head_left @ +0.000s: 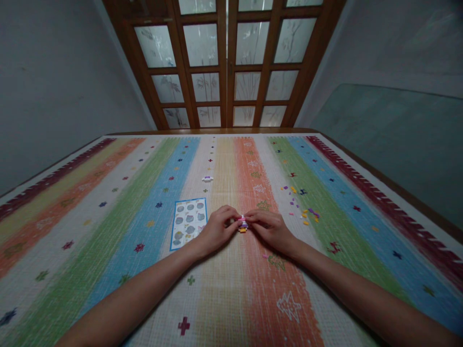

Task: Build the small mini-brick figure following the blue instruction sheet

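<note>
My left hand and my right hand meet at the middle of a striped cloth. Both pinch a small multicoloured brick model between their fingertips, pink on top with purple and orange below. The model sits just above or on the cloth; I cannot tell which. An instruction sheet with a blue border lies flat just left of my left hand.
Several loose small bricks, purple and yellow, are scattered right of my right hand. A small white piece lies farther back. Wooden doors with frosted glass panes stand beyond the table. A glass sheet leans at right.
</note>
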The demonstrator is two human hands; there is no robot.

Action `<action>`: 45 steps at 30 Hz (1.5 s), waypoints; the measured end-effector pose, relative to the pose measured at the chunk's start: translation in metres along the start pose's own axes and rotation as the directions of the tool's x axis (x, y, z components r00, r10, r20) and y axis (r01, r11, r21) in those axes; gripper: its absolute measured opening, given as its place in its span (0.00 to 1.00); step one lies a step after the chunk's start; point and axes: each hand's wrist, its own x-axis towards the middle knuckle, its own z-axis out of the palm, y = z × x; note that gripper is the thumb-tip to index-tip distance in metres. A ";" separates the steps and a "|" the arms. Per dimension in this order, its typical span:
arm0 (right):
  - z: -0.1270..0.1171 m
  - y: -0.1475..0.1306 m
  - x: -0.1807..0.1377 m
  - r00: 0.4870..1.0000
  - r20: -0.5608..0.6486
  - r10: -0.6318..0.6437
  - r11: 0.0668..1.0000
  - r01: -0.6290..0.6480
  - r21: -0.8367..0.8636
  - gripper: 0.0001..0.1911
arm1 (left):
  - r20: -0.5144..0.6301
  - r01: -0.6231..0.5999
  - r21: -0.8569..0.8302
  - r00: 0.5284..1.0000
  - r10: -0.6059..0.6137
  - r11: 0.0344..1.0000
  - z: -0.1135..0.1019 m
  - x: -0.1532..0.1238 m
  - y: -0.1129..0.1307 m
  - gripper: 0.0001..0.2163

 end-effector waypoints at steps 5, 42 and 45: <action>0.000 0.001 -0.001 1.000 0.011 0.026 0.999 -0.026 0.035 0.07 | 0.002 0.008 0.001 1.000 -0.008 1.000 0.000 0.000 0.001 0.05; -0.002 0.006 0.003 0.945 0.126 -0.301 0.942 0.316 -0.114 0.08 | 0.007 -0.004 -0.009 1.000 0.004 1.000 0.001 -0.001 -0.001 0.04; -0.001 0.008 0.003 0.946 0.117 -0.302 0.943 0.314 -0.110 0.08 | 0.010 -0.006 -0.011 1.000 0.006 1.000 0.000 -0.001 -0.001 0.05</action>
